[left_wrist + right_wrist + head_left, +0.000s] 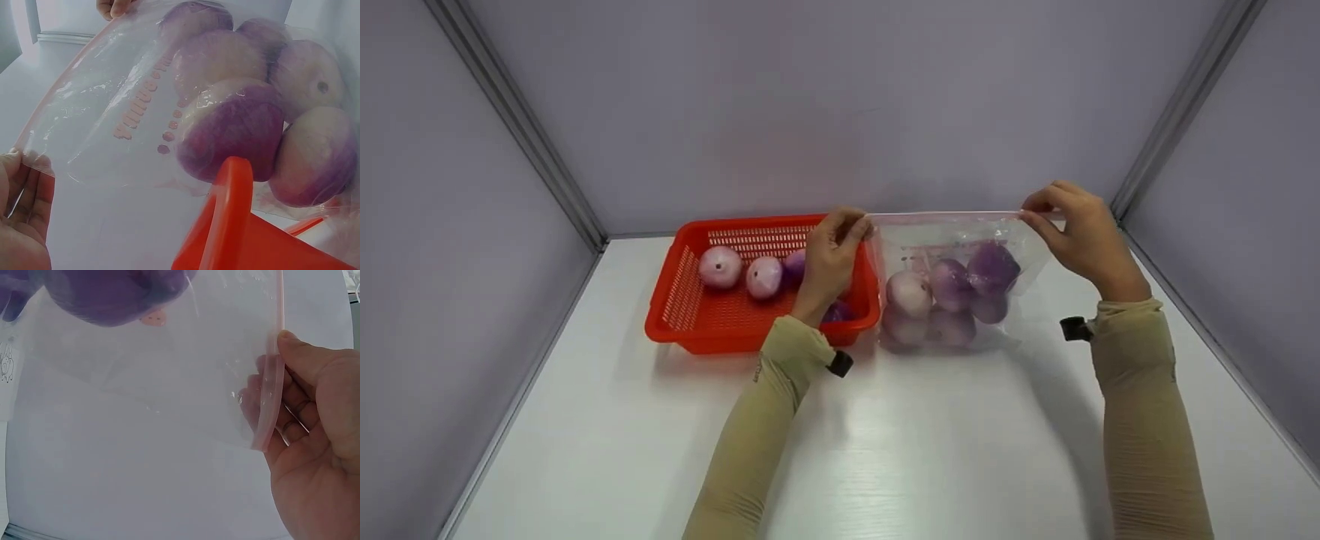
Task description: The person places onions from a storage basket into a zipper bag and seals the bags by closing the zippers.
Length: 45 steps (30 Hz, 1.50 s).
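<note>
The clear plastic bag (960, 231) is glossy and creased, the onions (720, 264) smooth and softly shiny. The basket (735, 343) is smooth plastic. The sleeves (1141, 427) are matt, wrinkled cloth, the desk (945, 457) smooth and glossy.

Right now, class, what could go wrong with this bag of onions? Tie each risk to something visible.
The left hand and right hand pinch the clear zip-top bag only along its pink top edge, so it might slip. Its side sits close to the red plastic basket and could snag. Whether it is sealed isn't clear; if not, onions could roll out.
</note>
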Each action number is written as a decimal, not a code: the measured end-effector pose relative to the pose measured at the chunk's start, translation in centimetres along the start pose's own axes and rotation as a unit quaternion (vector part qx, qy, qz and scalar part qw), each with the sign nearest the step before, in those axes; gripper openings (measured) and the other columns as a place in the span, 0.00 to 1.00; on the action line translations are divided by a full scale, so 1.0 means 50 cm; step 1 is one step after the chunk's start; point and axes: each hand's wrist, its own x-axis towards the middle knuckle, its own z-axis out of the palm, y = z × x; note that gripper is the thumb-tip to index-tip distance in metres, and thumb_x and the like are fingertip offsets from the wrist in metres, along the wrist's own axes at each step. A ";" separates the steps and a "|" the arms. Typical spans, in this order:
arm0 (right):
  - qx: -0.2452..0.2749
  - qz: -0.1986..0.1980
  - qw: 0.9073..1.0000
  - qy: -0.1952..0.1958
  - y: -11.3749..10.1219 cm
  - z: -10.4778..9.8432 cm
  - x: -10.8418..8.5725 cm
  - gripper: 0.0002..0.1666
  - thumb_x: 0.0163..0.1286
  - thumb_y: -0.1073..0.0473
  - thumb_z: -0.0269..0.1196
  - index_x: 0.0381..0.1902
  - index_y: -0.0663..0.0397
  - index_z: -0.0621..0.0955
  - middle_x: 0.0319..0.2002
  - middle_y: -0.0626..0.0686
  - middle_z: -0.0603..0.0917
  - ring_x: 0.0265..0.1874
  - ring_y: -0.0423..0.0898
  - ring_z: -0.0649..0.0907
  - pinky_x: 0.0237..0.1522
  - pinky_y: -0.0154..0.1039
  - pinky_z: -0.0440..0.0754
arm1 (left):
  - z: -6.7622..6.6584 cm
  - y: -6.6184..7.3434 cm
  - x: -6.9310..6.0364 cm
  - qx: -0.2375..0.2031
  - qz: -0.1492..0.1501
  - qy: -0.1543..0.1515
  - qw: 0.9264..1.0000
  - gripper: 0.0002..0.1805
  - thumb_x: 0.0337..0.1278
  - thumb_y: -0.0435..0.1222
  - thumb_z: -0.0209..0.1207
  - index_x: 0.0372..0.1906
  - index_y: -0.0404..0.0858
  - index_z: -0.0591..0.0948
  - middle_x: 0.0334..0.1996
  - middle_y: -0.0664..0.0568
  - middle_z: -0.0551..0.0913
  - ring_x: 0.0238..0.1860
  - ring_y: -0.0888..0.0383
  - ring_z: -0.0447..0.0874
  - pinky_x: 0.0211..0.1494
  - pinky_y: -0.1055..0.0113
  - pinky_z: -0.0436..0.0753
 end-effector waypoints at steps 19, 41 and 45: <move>-0.003 0.034 0.999 0.006 0.028 -0.017 -0.020 0.06 0.73 0.64 0.67 0.42 0.63 0.85 0.39 0.60 0.84 0.44 0.57 0.84 0.48 0.43 0.75 | -0.005 0.000 -0.003 0.002 -0.015 0.012 1.000 0.06 0.72 0.24 0.56 0.43 0.24 0.82 0.36 0.32 0.83 0.40 0.43 0.82 0.48 0.69 0.83; -0.032 0.045 0.998 0.010 0.051 -0.030 -0.040 0.07 0.74 0.63 0.65 0.43 0.63 0.85 0.37 0.59 0.82 0.38 0.44 0.76 0.40 0.36 0.67 | -0.010 -0.001 -0.004 0.018 0.001 0.004 1.000 0.06 0.73 0.30 0.59 0.43 0.29 0.83 0.36 0.41 0.85 0.38 0.56 0.82 0.47 0.68 0.84; -0.032 0.047 0.998 0.014 0.051 -0.029 -0.038 0.07 0.74 0.64 0.66 0.43 0.63 0.85 0.38 0.60 0.83 0.38 0.47 0.77 0.40 0.35 0.67 | -0.009 -0.001 -0.004 0.011 -0.003 0.003 1.000 0.06 0.73 0.30 0.59 0.43 0.30 0.84 0.36 0.41 0.85 0.38 0.56 0.82 0.47 0.68 0.84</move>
